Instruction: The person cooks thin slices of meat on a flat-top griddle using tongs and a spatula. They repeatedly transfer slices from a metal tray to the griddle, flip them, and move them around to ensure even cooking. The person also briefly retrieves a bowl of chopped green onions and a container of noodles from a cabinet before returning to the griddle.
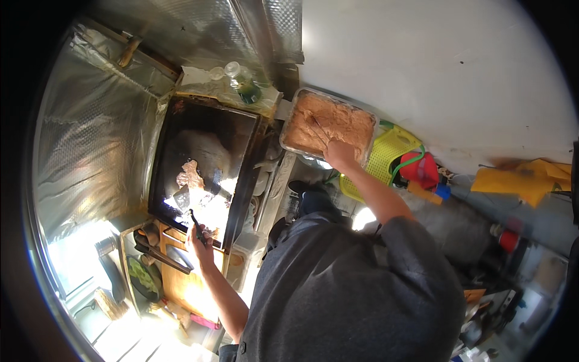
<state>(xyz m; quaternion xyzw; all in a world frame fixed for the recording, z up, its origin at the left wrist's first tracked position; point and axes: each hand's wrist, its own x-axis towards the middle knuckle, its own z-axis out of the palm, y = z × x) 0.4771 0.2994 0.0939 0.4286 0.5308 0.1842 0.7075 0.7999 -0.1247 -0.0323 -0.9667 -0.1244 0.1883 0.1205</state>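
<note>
Two hands at work, well apart. Left hand [202, 236] is closed around a dark-handled spatula [194, 218], its blade at the near edge of the griddle [181, 114], close to the food cooking there. Right hand [339, 154] reaches into the tray [288, 123] of orange-pink batter [338, 120]; fingers curl down at the near edge of the mix, apparently round a thin utensil, but the grip is too small to tell for certain.

Step in hand, as I judge it: taking up a portion of batter while the spatula tends the piece on the griddle. Next move would call for carrying the portion left across the gap to the hot plate without dripping, and keeping the spatula clear of the landing spot.

Batter: thick, coarse, uneven surface, fills the tray nearly to the rim. Tray sits just right of the griddle, beside a yellow basket [392, 151]. Piece on the griddle [191, 175]: pale brown, irregular, glare-lit.
</note>
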